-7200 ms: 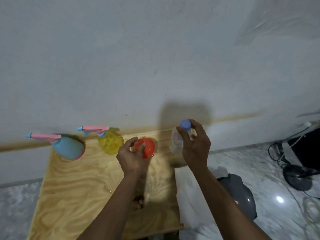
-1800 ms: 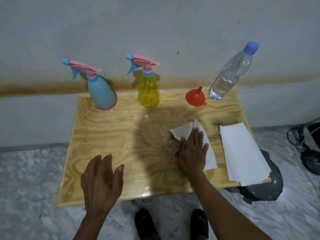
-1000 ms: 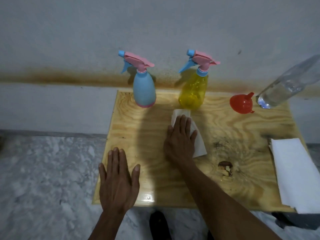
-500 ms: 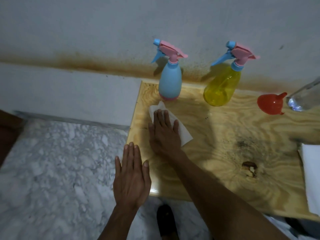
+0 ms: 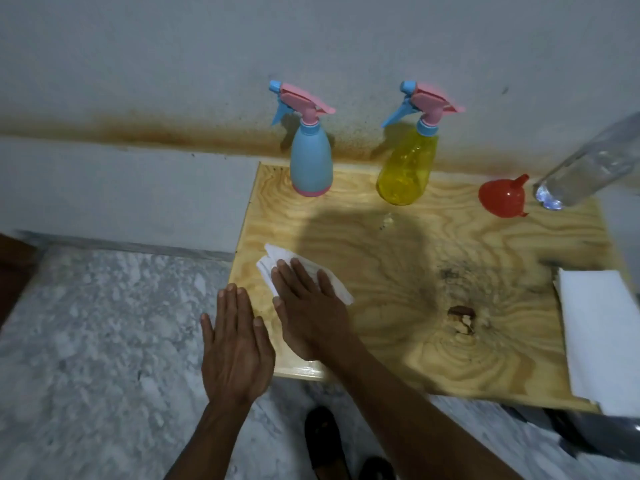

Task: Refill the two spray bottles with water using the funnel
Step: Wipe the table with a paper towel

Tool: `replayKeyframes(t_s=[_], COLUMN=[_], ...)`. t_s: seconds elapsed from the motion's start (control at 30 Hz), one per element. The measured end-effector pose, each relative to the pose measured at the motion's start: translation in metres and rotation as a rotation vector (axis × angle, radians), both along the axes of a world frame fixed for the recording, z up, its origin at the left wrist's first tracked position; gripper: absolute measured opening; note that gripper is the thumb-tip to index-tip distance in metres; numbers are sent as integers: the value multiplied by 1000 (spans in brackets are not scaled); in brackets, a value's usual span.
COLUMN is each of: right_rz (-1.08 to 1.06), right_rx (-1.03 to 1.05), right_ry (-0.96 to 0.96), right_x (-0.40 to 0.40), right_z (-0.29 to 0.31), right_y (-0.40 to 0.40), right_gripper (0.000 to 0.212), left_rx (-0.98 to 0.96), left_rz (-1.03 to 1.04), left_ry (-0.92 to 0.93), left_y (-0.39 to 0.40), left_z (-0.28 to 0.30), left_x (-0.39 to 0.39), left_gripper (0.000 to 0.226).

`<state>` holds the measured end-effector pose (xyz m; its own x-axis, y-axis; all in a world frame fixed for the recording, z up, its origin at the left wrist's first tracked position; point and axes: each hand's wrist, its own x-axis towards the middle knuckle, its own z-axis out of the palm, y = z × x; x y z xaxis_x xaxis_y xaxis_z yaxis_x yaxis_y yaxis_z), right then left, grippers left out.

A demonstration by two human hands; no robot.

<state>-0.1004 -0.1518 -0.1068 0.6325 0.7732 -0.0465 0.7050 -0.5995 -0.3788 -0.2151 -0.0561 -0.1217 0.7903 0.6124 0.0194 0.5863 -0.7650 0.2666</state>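
Both hands lie flat with straight fingers: the right hand (image 5: 308, 313) presses a crumpled white paper tissue (image 5: 277, 261) onto the pale plywood tabletop (image 5: 398, 271) near its left edge, while the left hand (image 5: 235, 344) hovers spread at the tabletop's front-left corner, holding nothing. Along the tabletop's back edge, left to right, stand a clear plastic water bottle (image 5: 588, 164) at the far right, tilted in this wide view, a yellow spray bottle (image 5: 408, 168), a light-blue spray bottle (image 5: 311, 161) and a small red funnel (image 5: 502, 199), mouth down. White folded paper sheets (image 5: 599, 334) overhang the tabletop's right edge.
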Motion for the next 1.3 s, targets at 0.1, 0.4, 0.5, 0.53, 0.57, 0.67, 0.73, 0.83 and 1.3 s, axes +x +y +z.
replayKeyframes(t_s=[0.1,0.4,0.5,0.53,0.57,0.67,0.73,0.83,1.3], right_rz=[-78,-332,-455,-515,-570,-676,-744,-868,-562], right_rx=[-27,-131,-145,-145,-145,-173,-194,-184,-42], right_ry=[-14,-17,3,14,34,9,-17,-7,69], right_x=[3,47,56,56,54,39,24,2,-51], right_z=[-5,3,-2,-2,-2,-1,-2,-5,4], right_y=[-25,-136,-172,-185,-197,-225,-230,-220,-16], right_gripper=[52,62,57,57,57,60,61,63,64], left_rx=[-4,-2,-7,-14,-24,-37,-44,-55,-224], left_rz=[-5,-25,-28,-33,-37,-42,-51,-84,-269], left_ry=[12,48,51,58,64,62,60,57,0], left_y=[-5,-14,-15,-15,-15,-16,-17,-12,34], left_z=[1,1,1,1,2,6,8,9,4], left_x=[-1,-5,-4,-4,-5,-6,-6,-8,-25], left_gripper=[64,71,73,74,75,75,75,73,68])
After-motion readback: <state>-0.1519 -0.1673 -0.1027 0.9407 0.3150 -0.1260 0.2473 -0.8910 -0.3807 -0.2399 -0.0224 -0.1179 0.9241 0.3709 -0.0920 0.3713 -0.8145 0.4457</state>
